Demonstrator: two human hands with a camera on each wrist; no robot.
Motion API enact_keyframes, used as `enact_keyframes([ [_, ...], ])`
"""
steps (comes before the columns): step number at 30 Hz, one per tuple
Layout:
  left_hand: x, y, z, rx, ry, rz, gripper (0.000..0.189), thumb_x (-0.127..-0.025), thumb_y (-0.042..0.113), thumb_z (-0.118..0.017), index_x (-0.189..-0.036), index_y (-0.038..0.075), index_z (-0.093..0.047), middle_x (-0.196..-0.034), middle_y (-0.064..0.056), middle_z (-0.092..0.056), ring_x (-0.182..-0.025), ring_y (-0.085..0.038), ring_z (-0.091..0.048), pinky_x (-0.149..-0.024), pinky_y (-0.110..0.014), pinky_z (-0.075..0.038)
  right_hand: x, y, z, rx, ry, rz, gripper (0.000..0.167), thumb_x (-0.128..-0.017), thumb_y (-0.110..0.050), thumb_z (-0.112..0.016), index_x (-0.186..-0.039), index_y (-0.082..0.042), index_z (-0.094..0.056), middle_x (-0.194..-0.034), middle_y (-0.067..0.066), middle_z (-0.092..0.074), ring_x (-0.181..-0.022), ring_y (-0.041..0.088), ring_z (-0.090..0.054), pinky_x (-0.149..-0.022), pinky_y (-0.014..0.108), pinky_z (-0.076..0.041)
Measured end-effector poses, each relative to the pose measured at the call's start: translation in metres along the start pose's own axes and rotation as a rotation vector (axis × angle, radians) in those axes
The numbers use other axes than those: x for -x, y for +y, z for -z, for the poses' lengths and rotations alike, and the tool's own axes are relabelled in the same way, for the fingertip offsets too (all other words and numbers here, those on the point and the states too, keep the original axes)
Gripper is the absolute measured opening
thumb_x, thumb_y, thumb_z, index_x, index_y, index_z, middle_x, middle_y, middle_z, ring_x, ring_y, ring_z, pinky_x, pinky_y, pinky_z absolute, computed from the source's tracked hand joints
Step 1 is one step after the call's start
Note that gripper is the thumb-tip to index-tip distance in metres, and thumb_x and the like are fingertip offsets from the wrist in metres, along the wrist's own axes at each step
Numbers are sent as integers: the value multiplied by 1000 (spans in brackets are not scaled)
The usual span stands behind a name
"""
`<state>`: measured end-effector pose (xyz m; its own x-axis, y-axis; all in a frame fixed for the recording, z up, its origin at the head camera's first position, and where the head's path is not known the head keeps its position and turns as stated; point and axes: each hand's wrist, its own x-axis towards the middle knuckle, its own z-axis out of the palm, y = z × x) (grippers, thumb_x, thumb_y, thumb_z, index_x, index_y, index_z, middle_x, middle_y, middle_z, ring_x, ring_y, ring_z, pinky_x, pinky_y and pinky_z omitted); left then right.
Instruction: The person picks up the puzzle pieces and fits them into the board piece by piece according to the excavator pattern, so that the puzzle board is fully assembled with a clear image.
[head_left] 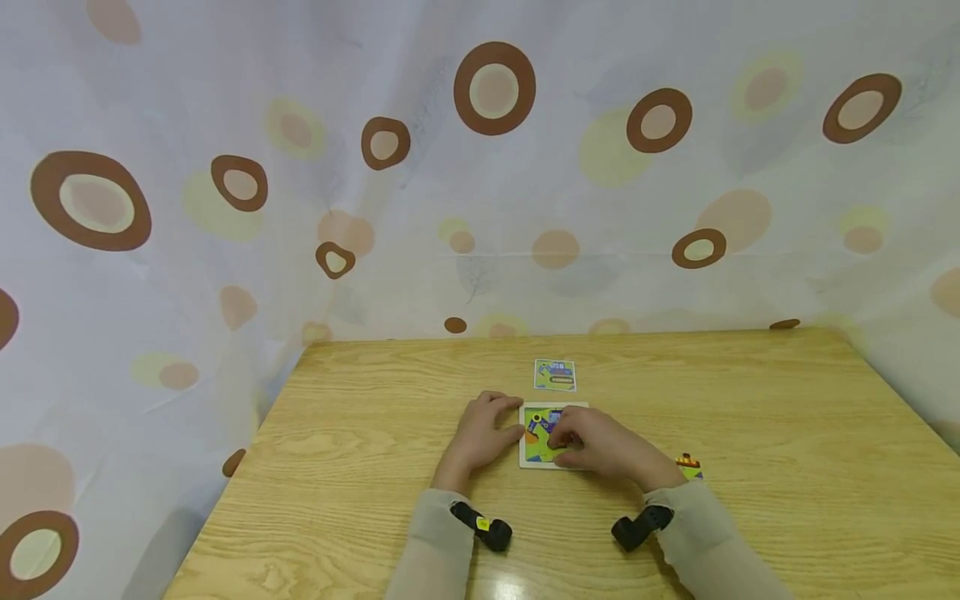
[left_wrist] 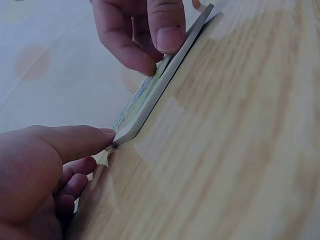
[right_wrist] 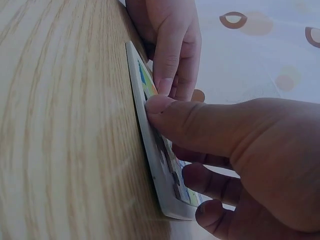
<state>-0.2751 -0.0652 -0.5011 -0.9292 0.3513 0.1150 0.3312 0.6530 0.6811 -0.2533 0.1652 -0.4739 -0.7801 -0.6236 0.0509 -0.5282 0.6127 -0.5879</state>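
Note:
A jigsaw puzzle [head_left: 538, 450] of a digger, blue and green, lies in a white-rimmed tray [head_left: 528, 465] on the table. My left hand [head_left: 486, 429] is at the tray's left side, index finger and thumb extended and spread to touch its edge; in the left wrist view the thumb [left_wrist: 90, 140] rests on the corner. Over the right part of the tray, my right hand [head_left: 600, 442] has bent fingers and thumb down at the puzzle, pinching a puzzle piece that they mostly hide. The right wrist view shows uneven piece edges [right_wrist: 175, 172] beneath that hand.
Behind the tray lies a picture card [head_left: 555, 376] with the same digger. More puzzle pieces [head_left: 688, 467], orange and green, lie partly hidden beside my right forearm. A patterned curtain [head_left: 480, 208] hangs around the wooden table [head_left: 360, 433].

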Motion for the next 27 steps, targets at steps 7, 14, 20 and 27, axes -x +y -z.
enact_keyframes([
  [7, -1, 1, 0, 7, -5, 10, 41, -93, 20, -69, -132, 12, -63, -131, -9, -53, -123, -31, -46, -105, -46, -36, 3, -1, 1, -35, 1, -23, 6, -87, -14, -77, -88, -16, -71, -91, -5, -57, -82, 14, -54, -73, 31, -48],
  [14, -1, 0, -1, 4, -3, 9, 41, -93, 22, -68, -133, 13, -63, -132, -9, -52, -124, -31, -46, -105, -47, -36, 3, -1, 3, -57, -8, -21, 5, -87, -14, -77, -89, -14, -73, -92, -4, -58, -82, 13, -54, -72, 29, -49],
  [20, -1, 0, -1, 13, -2, 12, 41, -93, 22, -68, -133, 13, -63, -132, -8, -52, -124, -31, -46, -106, -46, -36, 5, -1, 5, -54, -19, -27, 6, -87, -13, -76, -92, -13, -73, -95, -4, -59, -84, 14, -54, -74, 30, -49],
  [27, -2, -3, -2, 8, -1, 6, 42, -93, 22, -69, -133, 13, -63, -133, -9, -52, -125, -32, -46, -106, -47, -36, 9, -4, 12, -57, 21, -58, 11, -86, -8, -74, -95, -14, -76, -92, -4, -62, -84, 16, -56, -72, 31, -48],
])
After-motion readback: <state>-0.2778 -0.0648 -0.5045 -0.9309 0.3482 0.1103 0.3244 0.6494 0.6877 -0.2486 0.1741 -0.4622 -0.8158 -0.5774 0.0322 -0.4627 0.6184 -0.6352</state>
